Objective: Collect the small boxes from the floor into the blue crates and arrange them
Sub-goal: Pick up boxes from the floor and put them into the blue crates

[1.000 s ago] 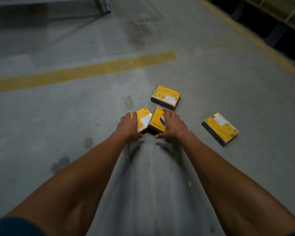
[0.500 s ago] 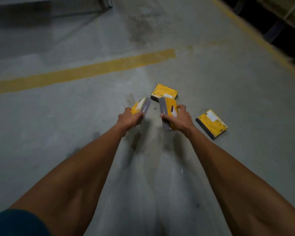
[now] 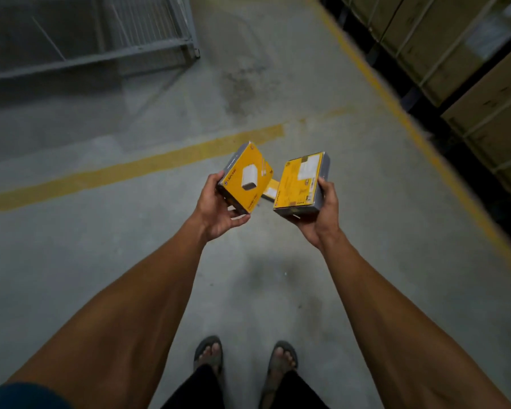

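Above the concrete floor (image 3: 101, 255) we now stand upright, left hand (image 3: 219, 206) gripping one yellow box (image 3: 245, 180) and right hand (image 3: 322, 211) gripping another yellow box (image 3: 300, 184), both lifted from the ground a second ago. A third box (image 3: 270, 190) shows between them on the floor; no blue crate is in view, so carrying comes next.

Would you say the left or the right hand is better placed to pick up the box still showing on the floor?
Neither is free: the left hand and right hand each grip a yellow box. The floor box peeks out between them, marginally nearer the right.
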`<state>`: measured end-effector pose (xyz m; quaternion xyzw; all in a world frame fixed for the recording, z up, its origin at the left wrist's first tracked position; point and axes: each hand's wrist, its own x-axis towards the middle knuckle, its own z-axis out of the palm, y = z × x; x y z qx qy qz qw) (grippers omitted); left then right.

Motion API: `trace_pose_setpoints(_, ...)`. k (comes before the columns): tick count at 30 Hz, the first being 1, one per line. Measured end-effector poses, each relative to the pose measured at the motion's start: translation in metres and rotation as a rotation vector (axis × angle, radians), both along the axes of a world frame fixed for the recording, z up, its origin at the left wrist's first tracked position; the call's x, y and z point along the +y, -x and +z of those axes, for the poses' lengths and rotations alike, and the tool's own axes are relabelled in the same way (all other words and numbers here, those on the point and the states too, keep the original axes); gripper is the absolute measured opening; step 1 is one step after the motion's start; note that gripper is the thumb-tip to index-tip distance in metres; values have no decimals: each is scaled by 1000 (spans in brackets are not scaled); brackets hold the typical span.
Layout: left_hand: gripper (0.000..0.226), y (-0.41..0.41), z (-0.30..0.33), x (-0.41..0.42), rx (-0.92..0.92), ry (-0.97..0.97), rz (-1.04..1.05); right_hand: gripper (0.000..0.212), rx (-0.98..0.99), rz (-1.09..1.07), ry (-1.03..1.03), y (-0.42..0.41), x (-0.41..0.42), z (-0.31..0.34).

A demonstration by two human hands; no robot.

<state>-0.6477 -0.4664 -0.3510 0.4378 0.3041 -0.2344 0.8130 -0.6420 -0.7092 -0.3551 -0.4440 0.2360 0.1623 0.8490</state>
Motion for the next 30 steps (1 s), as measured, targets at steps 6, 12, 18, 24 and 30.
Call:
trace_pose_setpoints(6,65,18,195,4,-86,125,75,67,-25,-20,-71,17,2,182)
trace_pose_setpoints(12,63,56,345,9,-175,162,152,55,-115,4,-57,50,14,330)
trace_pose_setpoints(18,78,82,421,37,-275,199,169,40,-123,4,20,74,30,420)
trace_pose_setpoints(24,63,82,463,65,-360,228,150,42,-162,-2,-26,74,65,461)
trace_pose_setpoints(30,32,60,496,108,-511,176,48,48,-245,-5,-28,57,109,486)
